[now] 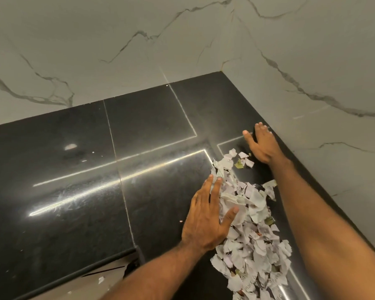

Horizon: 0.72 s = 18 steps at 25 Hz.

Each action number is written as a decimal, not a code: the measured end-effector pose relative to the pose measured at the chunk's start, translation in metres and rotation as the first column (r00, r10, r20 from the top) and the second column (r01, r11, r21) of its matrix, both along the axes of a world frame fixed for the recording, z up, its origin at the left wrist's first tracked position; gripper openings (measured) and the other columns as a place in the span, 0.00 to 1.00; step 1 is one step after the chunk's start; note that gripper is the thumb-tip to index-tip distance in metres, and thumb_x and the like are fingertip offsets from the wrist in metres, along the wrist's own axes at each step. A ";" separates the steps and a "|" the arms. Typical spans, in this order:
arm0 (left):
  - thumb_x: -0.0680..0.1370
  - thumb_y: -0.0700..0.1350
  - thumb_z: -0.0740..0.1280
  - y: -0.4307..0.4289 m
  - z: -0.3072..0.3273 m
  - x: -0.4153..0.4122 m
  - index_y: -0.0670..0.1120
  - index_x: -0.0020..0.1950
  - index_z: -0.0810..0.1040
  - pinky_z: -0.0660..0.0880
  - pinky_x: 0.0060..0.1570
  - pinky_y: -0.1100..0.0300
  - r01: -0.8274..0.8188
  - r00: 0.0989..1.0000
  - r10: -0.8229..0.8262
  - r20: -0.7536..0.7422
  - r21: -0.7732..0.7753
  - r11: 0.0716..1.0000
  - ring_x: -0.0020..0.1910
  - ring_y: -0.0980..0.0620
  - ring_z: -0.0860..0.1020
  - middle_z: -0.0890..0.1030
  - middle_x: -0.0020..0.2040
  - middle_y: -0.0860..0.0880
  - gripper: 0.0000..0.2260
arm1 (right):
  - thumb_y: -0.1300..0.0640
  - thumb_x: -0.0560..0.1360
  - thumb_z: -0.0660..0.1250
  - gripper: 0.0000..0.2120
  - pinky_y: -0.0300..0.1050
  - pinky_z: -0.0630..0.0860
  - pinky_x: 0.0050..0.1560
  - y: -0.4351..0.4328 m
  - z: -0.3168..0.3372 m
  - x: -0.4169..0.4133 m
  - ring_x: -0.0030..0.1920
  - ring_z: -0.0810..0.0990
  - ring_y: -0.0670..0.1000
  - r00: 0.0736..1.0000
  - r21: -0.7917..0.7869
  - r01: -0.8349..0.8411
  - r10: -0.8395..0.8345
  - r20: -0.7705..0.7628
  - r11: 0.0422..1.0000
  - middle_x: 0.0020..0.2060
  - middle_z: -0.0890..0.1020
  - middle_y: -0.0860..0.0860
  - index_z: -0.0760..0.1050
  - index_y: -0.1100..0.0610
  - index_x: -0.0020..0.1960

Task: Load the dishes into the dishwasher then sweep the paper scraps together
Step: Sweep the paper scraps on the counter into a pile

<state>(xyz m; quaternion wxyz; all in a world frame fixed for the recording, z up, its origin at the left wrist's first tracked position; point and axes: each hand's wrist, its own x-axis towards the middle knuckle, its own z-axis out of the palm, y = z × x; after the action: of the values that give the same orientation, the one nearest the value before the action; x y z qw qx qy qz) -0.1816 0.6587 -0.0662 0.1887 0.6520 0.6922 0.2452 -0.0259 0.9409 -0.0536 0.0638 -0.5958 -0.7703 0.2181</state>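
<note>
The paper scraps [247, 224] lie in a long heap on the right part of the black worktop [74, 191], running from the near edge toward the far corner. The left hand [206, 217] lies flat against the left side of the heap. Its fingers [215, 187] are straight and slightly spread, and the thumb rests on the paper. The right hand [262, 146] lies flat on the worktop at the far end of the heap, just beside the marbled wall [312, 61]. Its fingers [259, 128] are straight and close together, with the thumb held apart, and pinch nothing. A few loose pieces [244, 159] lie just left of the right hand.
</note>
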 end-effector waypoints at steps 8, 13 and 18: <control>0.83 0.69 0.50 -0.001 -0.002 0.002 0.53 0.85 0.41 0.57 0.80 0.45 -0.013 0.999 0.012 0.030 0.035 0.999 0.84 0.54 0.46 0.39 0.85 0.53 0.37 | 0.30 0.85 0.46 0.29 0.51 0.50 0.82 -0.161 0.016 0.012 0.81 0.54 0.41 0.925 -0.200 -0.121 0.038 -0.378 0.972 0.81 0.59 0.40 0.61 0.39 0.82; 0.83 0.70 0.49 0.002 -0.001 0.002 0.53 0.85 0.42 0.56 0.80 0.43 -0.009 0.998 0.007 0.058 0.038 0.999 0.84 0.54 0.45 0.40 0.85 0.52 0.37 | 0.34 0.86 0.51 0.26 0.30 0.67 0.67 -0.151 0.049 -0.006 0.67 0.75 0.35 0.812 -0.198 0.042 -0.149 -0.564 0.979 0.72 0.76 0.43 0.74 0.44 0.75; 0.84 0.67 0.49 -0.002 -0.001 0.000 0.51 0.85 0.42 0.47 0.81 0.39 -0.098 0.990 0.089 0.109 0.074 0.992 0.84 0.50 0.40 0.37 0.85 0.51 0.36 | 0.32 0.85 0.43 0.32 0.47 0.38 0.81 -0.145 0.036 -0.037 0.82 0.47 0.40 0.912 -0.260 -0.136 0.018 -0.409 0.956 0.82 0.56 0.43 0.59 0.47 0.84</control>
<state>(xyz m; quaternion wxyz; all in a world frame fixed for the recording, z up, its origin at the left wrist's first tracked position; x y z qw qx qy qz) -0.1819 0.6572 -0.0675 0.1874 0.6119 0.7008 0.3152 -0.0632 0.7958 -0.0180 0.1261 -0.5100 -0.7247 0.4460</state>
